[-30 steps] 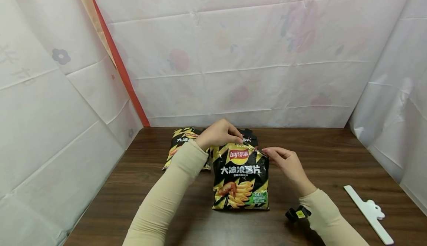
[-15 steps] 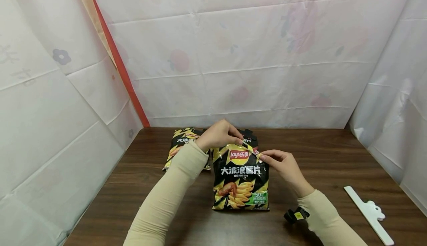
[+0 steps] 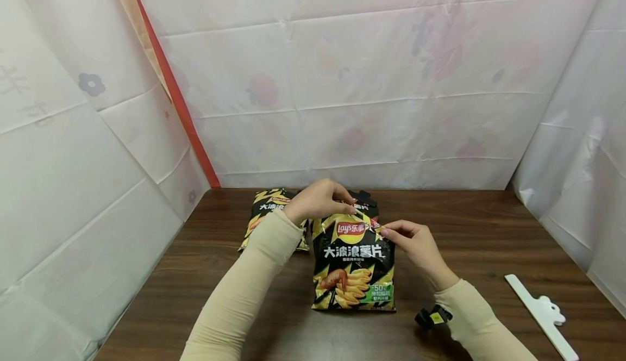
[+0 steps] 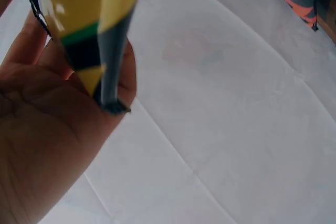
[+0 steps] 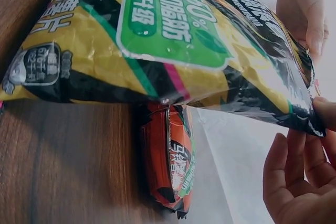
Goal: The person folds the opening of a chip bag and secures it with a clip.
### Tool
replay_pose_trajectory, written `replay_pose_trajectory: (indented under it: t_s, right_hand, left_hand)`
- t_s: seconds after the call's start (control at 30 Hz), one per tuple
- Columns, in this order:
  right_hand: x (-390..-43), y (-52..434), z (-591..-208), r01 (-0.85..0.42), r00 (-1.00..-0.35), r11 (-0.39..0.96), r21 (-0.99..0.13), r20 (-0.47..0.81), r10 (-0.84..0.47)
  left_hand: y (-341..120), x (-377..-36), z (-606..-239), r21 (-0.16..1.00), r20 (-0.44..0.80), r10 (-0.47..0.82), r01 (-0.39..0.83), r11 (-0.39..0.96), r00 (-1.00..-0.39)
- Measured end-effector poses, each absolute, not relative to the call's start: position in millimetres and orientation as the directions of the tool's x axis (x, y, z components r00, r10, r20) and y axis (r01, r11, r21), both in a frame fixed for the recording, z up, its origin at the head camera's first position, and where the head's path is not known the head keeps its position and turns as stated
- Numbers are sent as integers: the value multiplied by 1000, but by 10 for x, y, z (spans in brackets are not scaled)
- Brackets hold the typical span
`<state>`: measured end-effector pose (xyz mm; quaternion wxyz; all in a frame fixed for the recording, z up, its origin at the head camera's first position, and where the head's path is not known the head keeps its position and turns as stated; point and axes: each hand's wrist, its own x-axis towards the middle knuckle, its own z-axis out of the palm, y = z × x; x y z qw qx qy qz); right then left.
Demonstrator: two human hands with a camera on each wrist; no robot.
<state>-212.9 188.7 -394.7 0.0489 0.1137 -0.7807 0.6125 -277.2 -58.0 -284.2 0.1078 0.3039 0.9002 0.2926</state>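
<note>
A black and yellow Lay's chip bag (image 3: 353, 263) stands upright on the table in front of me. My left hand (image 3: 320, 200) pinches its top edge from behind and above. At the top right corner, my right hand (image 3: 418, 247) holds the edge between thumb and fingers, and a strip there looks folded over. In the left wrist view, the bag's narrow side (image 4: 84, 19) lies by the left hand's palm (image 4: 47, 124). The right wrist view has the bag's printed face (image 5: 173, 40) close up, with the right hand's fingers (image 5: 299, 166) at its top end.
Behind the left forearm lies another black and yellow chip bag (image 3: 264, 214). A darker red bag (image 5: 168, 161) is partly hidden behind the held one, with a black object (image 3: 363, 195) near its top. A white sealing clip (image 3: 540, 315) lies at the table's right.
My right hand has shifted slightly left and inward, and the bag's top right edge has folded over. The left hand stays nearly in place; the bag has kept its spot.
</note>
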Motion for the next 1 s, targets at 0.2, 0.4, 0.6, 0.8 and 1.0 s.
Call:
replay_pose_trajectory:
  t_s: [0.2,0.4,0.6,0.8,1.0]
  right_hand:
    - [-2135,1898,-3954,-231,-971,220,-948,210,-115]
    - [-2135,1902,-3952,-229,-971,210,-950,207,-124]
    - [-2142,1917,-3953,-233,-970,229,-945,208,-129]
    - [-2153,1935,-3933,-216,-974,258,-942,191,-120]
    - [-2140,1998,-3891,-226,-972,265,-937,198,-128]
  left_hand:
    - [-627,-2769,-2847,615,-26,578,443,652,-815]
    - [-644,-2775,-2915,647,1,546,417,638,-838]
    - [-653,-2780,-2956,664,30,542,422,617,-840]
    - [-640,-2757,-2935,668,42,533,421,614,-845]
    - [-638,-2752,-2940,669,46,526,417,615,-849]
